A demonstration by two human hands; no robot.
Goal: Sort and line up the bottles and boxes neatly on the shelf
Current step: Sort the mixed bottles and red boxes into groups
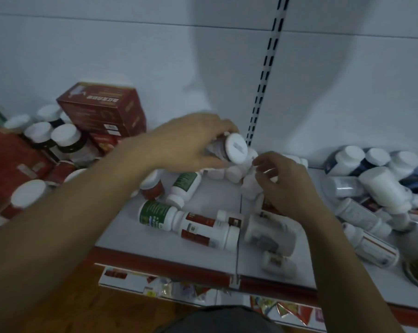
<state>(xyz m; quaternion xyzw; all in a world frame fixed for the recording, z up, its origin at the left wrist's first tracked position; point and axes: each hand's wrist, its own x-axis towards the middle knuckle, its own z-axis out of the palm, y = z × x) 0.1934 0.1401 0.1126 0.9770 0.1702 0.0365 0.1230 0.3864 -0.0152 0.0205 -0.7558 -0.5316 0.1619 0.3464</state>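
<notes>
Head cam: biggest risk imo is the white-capped bottle clipping the small white bottles packed at the back of the shelf, mid-frame, & knocking them over, bc it's tilted right above them. Left hand has fingers wrapped round that bottle. Right hand, just right of it in frame, is half curled; can't tell if it's pinching anything.

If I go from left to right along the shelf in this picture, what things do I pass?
You pass the flat red box → the tall red box → the left hand → the white-capped bottle it grips → the right hand → the heap of white bottles.
</notes>
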